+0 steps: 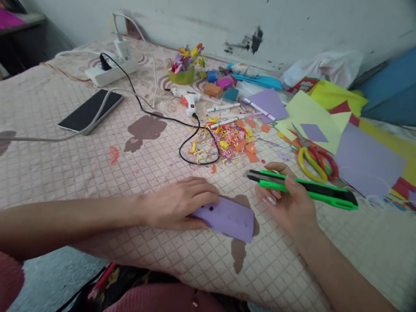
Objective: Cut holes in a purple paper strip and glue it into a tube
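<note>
On the quilted tablecloth [148, 180], a flat purple foam piece [233, 219] lies near the table's front edge, with small dark spots and curved marks on its face. My left hand [186, 202] rests over its left end, fingers closed on it and hiding that part. A green and black utility knife [309, 189] is in my right hand [291, 201], held between thumb and fingers to the right of the foam piece. The knife's tip points left, above the cloth and apart from the foam.
Beyond my hands lie colourful foam scraps [231, 138], a glue gun [190, 101] with a looping black cord, and markers [228, 121]. Scissors [313, 162] and foam sheets [366, 159] are at right. A phone [91, 110] and power strip [111, 73] sit at left.
</note>
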Tool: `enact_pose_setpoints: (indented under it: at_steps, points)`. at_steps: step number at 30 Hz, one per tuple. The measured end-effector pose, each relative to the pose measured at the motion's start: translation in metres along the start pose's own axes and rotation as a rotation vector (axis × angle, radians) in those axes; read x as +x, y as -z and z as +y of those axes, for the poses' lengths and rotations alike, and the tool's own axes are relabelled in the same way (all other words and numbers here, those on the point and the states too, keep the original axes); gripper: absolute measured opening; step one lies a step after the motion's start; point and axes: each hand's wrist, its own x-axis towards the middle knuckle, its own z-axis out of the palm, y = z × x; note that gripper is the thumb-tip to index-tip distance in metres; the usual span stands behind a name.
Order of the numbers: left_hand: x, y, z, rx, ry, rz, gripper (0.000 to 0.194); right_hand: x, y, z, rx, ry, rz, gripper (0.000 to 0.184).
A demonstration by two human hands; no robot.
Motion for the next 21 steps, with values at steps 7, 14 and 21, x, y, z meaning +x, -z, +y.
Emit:
enact_pose_setpoints:
  at_steps: [7,14,21]
  points:
    - [-0.009,0.011,0.011,0.285,0.155,-0.043,0.065,-0.004,-0.001,0.003,-0.05,0.029,0.036,0.023]
    - [-0.027,0.008,0.003,0.308,-0.033,-0.011,0.035,-0.025,-0.013,0.014,-0.245,-0.11,0.026,0.017]
    - [-0.033,0.006,-0.002,0.253,-0.014,-0.164,0.055,-0.029,-0.009,0.032,-0.486,-0.02,0.03,0.019]
